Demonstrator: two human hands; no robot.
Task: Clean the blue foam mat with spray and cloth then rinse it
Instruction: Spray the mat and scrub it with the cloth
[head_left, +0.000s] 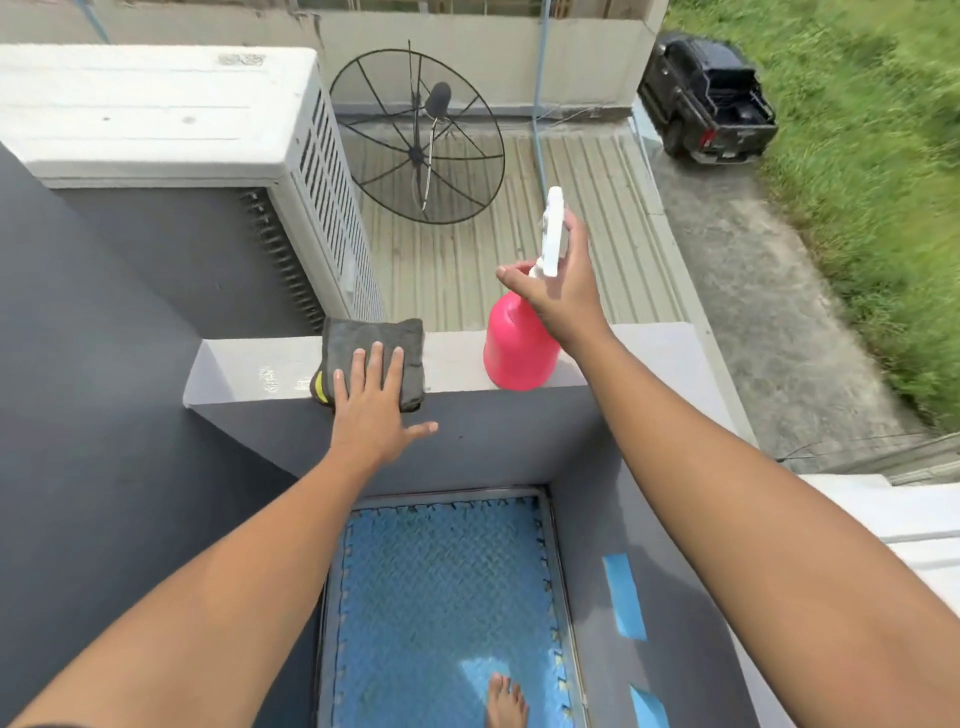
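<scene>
The blue foam mat lies on the balcony floor below me, with a bare foot on its near end. A folded dark grey cloth rests on top of the grey balcony wall. My left hand lies flat on the cloth, fingers spread. To its right on the same wall top stands a pink spray bottle with a white trigger head. My right hand is wrapped around the bottle's neck and trigger head.
A white air-conditioner unit sits beyond the wall at the left. Behind it are a black satellite dish and a ribbed metal roof. Far below at right are a dark pickup truck and grass. Blue tape strips mark the right inner wall.
</scene>
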